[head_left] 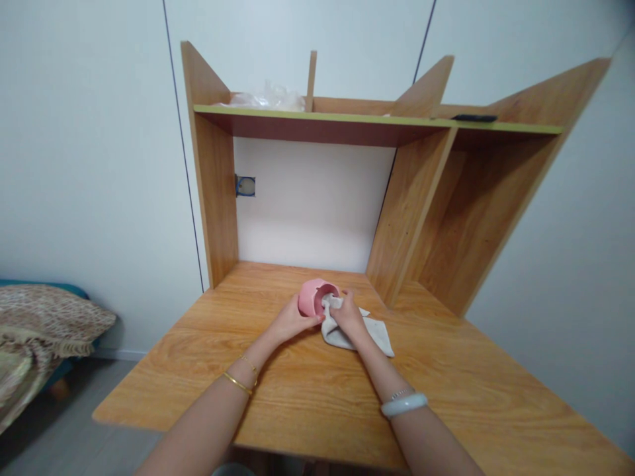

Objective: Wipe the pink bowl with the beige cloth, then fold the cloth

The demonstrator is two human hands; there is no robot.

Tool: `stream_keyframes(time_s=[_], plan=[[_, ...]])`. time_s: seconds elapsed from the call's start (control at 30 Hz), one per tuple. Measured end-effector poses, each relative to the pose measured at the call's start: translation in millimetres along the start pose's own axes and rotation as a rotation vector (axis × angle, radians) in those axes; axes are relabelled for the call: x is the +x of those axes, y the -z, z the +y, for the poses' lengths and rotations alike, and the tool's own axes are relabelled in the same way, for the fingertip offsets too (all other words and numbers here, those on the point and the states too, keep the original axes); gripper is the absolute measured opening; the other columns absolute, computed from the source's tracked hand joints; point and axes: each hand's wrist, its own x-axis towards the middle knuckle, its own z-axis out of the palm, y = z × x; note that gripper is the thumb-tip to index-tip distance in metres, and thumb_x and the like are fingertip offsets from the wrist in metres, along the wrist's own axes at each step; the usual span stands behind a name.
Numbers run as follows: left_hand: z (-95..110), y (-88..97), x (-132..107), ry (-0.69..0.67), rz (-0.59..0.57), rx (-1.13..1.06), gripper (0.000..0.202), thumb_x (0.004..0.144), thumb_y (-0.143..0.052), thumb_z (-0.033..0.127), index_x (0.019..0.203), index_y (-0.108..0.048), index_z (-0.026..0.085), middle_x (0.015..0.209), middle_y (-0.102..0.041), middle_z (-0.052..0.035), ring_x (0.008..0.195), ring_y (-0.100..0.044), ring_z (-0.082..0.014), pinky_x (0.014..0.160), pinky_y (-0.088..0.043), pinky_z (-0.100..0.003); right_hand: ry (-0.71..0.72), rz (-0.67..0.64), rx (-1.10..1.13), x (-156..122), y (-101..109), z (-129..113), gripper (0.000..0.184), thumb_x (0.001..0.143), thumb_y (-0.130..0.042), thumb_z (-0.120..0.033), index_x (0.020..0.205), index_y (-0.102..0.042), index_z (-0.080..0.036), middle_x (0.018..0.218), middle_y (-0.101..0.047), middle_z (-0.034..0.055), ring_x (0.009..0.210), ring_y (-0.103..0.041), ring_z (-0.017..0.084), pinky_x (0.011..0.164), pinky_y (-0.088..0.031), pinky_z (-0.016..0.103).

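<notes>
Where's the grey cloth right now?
In the head view, the grey cloth is just right of centre, below mid-height, bunched in the right hand at the mouth of the pink cup, its loose end over the desk.

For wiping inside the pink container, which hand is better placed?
Probably the right hand: it holds the grey cloth at the mouth of the pink container, which opens toward that side. The left hand is occupied, gripping the container's outside.

Wooden desk [297,410], pink bowl [309,297] tilted over desk, left hand [292,321] gripping bowl, right hand [349,316] holding grey cloth [379,334] partly inside bowl, cloth's loose end across desk, open-shelved hutch [215,198] along desk's rear, fringed blanket [49,316] left of desk
</notes>
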Motion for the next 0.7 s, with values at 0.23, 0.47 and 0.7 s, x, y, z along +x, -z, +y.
stream_keyframes(time_s=[0.23, 0.47, 0.7], plan=[[12.7, -0.4, -1.7, -0.004, 0.009, 0.148, 0.057, 0.060, -0.069, 0.022, 0.113, -0.051, 0.013, 0.107, -0.063, -0.0080, 0.093, -0.058, -0.0207, 0.082, -0.047, -0.032, 0.050, -0.056, -0.076, 8.6, 6.2, 4.6, 0.065, 0.062, -0.062, -0.019, 0.122, -0.037, -0.009, 0.087, -0.065, 0.0114, 0.080, -0.062, 0.023, 0.061, -0.042, 0.026], [21.2, 0.8, -3.0, -0.080, 0.006, 0.323, 0.062, 0.058, -0.066, 0.020, 0.118, -0.050, 0.019, 0.115, -0.059, -0.0071, 0.102, -0.055, -0.0237, 0.090, -0.043, -0.034, 0.162, -0.045, -0.095, 4.3, 8.9, 5.9, 0.065, 0.068, -0.057, -0.017, 0.128, -0.033, -0.011, 0.083, -0.066, 0.0098, 0.079, -0.063, 0.023, 0.061, -0.041, 0.026], [14.6, 7.2, 0.2, -0.040, 0.120, 0.370, 0.059, 0.064, -0.061, 0.023, 0.121, -0.046, 0.019, 0.118, -0.057, -0.0089, 0.106, -0.054, -0.0247, 0.092, -0.042, -0.036, 0.133, -0.049, 0.009, -9.3, -2.9, 0.5, 0.063, 0.072, -0.056, -0.032, 0.127, -0.031, -0.014, 0.091, -0.065, 0.0116, 0.084, -0.063, 0.024, 0.066, -0.043, 0.029]])
